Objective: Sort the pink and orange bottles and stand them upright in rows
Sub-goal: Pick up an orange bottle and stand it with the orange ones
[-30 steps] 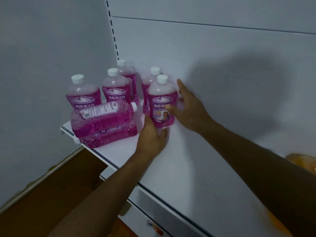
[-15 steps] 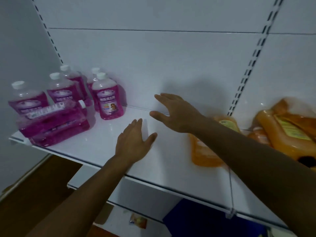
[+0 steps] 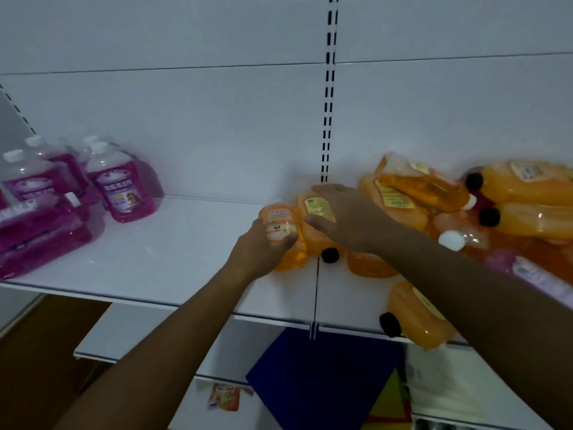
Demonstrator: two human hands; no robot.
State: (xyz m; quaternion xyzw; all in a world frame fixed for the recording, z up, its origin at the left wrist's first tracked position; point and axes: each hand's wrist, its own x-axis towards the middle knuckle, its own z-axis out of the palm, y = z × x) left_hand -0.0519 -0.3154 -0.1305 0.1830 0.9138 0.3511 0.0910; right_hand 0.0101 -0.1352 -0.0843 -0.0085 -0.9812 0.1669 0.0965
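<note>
my left hand point(image 3: 263, 246) grips an orange bottle point(image 3: 280, 226) lying on the shelf point(image 3: 173, 259), my right hand point(image 3: 344, 218) lies over its neighbour point(image 3: 316, 225); tugging either could roll the loose pile point(image 3: 465, 206) off the edge; right fingers' hold is unclear, pink bottles point(image 3: 124, 187) cut off at left

pink bottles point(image 3: 124, 187): white caps | orange bottles point(image 3: 415, 315): black caps | shelf point(image 3: 173, 256): white
</note>
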